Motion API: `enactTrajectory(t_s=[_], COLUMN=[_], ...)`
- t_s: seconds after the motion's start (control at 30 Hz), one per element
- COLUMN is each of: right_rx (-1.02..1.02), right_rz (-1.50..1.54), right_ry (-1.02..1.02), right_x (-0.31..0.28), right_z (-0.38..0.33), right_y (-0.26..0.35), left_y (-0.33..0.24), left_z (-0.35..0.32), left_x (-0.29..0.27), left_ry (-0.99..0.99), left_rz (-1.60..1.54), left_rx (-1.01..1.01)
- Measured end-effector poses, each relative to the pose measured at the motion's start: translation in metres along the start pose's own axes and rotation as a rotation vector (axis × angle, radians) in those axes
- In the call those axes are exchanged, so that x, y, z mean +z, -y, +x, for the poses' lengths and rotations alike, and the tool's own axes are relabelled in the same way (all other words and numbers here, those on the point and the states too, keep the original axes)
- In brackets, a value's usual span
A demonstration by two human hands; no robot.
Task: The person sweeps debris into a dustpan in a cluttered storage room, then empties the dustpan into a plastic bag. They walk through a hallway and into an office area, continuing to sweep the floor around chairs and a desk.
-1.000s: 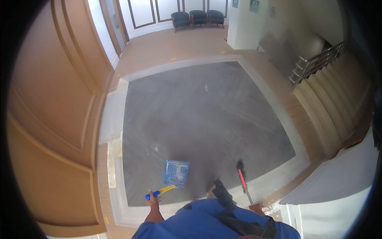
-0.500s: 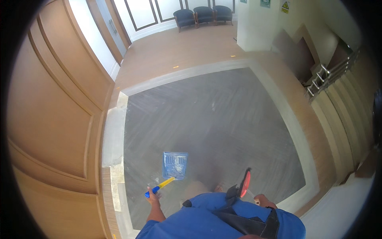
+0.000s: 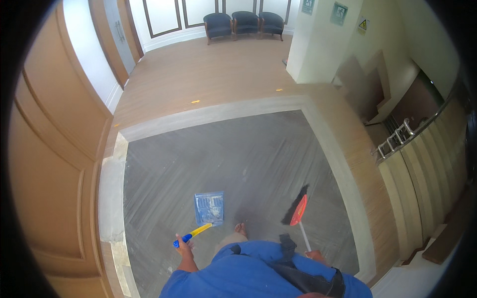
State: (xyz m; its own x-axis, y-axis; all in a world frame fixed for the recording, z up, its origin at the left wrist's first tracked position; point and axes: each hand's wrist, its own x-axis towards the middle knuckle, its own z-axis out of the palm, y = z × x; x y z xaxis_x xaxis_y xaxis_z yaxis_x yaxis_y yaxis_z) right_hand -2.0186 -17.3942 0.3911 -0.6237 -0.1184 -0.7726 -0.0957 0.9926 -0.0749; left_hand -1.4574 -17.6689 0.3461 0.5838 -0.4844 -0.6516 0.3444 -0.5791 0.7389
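My left hand (image 3: 185,245) is closed around the blue end of a handle, yellow further along, that belongs to a blue dustpan (image 3: 209,207). White, dusty smears cover the pan, which is low over or on the grey floor; I cannot tell whether it touches. On the right, my right hand (image 3: 315,256) grips the pale stick of a broom (image 3: 299,210). Its red head slants up and to the right, and dark bristles fan out along its far left side. A bare foot (image 3: 241,229) shows between the two tools.
A dark grey floor panel (image 3: 238,149) with a pale border lies around me. Wooden panelling (image 3: 54,164) stands at left. Steps (image 3: 422,174) with a metal railing (image 3: 396,140) are at right. Several dark armchairs (image 3: 246,24) line the far wall, near a white pillar (image 3: 318,44).
The broom has swung forward and away from my body, so its head and stick now show in full. The dustpan stays in my left hand. The whole view has shifted.
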Motion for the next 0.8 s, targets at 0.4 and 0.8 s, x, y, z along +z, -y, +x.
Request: enactTrajectory(t_s=[0.4, 0.8], right_rx=[0.176, 0.096], right_rz=[0.019, -0.067], right_ry=[-0.036, 0.234], right_x=[-0.196, -0.416], right_z=[0.202, 0.501], right_y=[0.223, 0.542], left_y=[-0.125, -0.217], left_z=[-0.019, -0.053], left_x=[0.493, 0.809], left_ry=[0.225, 0.176], left_rz=[0.190, -0.033], left_rx=[0.130, 0.106])
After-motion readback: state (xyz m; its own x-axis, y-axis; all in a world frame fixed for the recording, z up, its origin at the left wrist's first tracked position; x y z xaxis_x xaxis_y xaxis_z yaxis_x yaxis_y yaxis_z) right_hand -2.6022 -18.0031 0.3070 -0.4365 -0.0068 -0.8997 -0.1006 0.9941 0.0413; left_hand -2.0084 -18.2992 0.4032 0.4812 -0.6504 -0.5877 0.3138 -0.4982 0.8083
